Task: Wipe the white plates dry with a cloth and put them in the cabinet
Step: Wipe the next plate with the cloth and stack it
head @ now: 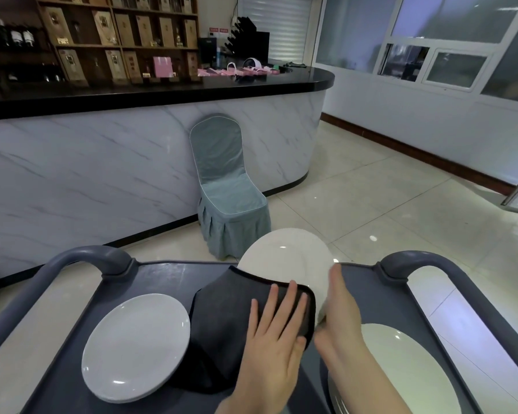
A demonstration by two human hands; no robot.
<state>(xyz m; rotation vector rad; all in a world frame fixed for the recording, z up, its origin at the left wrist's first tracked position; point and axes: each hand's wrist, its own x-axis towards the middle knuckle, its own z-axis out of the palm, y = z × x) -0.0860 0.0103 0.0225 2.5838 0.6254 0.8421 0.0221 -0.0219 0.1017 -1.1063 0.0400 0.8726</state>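
A white plate (pixel 287 258) stands tilted up over the middle of a grey cart (pixel 168 276). My right hand (pixel 341 318) holds its right edge, thumb toward me. My left hand (pixel 277 333) lies flat with straight fingers on a dark grey cloth (pixel 222 321), pressing it against the plate's lower face. The cloth hangs down over the cart top. Another white plate (pixel 136 346) lies flat on the cart at the left. A stack of white plates (pixel 401 375) sits at the lower right, partly behind my right forearm.
The cart has raised grey handles at left (pixel 81 258) and right (pixel 431 261). Beyond it, a blue-covered chair (pixel 228 189) stands against a marble-fronted counter (pixel 102 162) with a black top. Tiled floor (pixel 386 204) stretches off to the right.
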